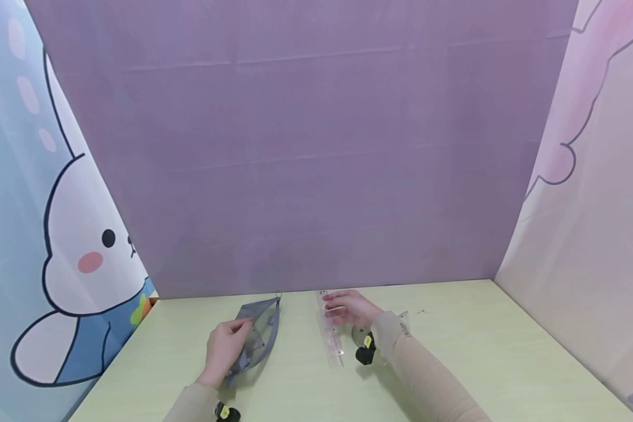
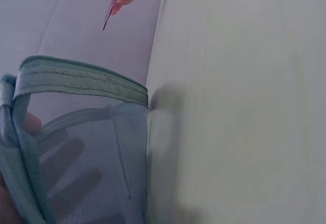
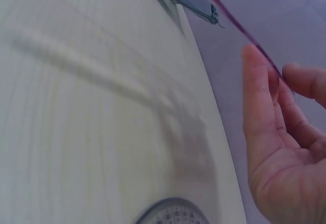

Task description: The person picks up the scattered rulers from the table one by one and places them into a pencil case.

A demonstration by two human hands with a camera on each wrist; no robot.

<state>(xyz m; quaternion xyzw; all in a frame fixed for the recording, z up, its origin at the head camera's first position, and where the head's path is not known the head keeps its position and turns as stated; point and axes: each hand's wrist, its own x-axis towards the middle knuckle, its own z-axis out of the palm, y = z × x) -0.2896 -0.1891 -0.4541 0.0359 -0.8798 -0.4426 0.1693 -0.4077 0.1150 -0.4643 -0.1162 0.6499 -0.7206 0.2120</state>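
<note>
My left hand [image 1: 227,349] grips a grey-blue mesh zip pouch [image 1: 268,340] by its side, with the pouch tilted over the table. Through the mesh in the left wrist view [image 2: 91,158], the fingers show as dark shapes behind it. To the right, my right hand [image 1: 350,308] pinches a clear, pink-tinted ruler [image 1: 331,340] between thumb and fingers near its far end. In the right wrist view the ruler appears edge-on, as a thin magenta line [image 3: 239,25] slanting up from the fingertips. Its shadow falls on the table below.
A clear round-edged protractor [image 1: 360,335] lies on the pale table [image 1: 506,357] beneath my right wrist, its curved scale [image 3: 175,215] visible up close. A clear piece with a pointed corner [image 1: 404,319] lies partly behind that sleeve. A purple panel [image 1: 322,176] rises along the back edge.
</note>
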